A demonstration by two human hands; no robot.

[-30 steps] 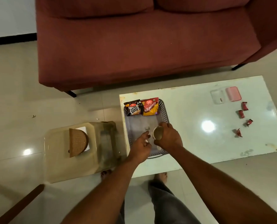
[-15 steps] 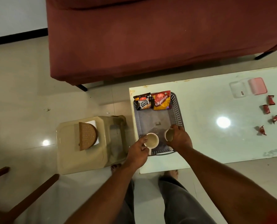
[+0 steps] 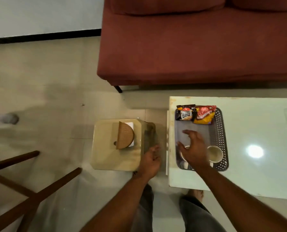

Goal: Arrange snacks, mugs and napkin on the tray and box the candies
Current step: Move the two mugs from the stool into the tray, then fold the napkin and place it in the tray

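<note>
Left hand (image 3: 150, 160) left tray (image 3: 220, 131) | two cream mugs (image 3: 214, 154) upright

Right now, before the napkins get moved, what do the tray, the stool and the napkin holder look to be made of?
The tray looks like grey plastic, with perforated lattice sides and a matte floor. The stool seems to be moulded beige plastic, judging by its glossy top and rounded corners. The napkin holder looks like wood or woven cane, brown and matte; the blur leaves that open.

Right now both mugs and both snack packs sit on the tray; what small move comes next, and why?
Probably reach the left hand on to the napkin holder on the stool: the tray has no napkin yet, and that open hand is already beside the stool.
</note>
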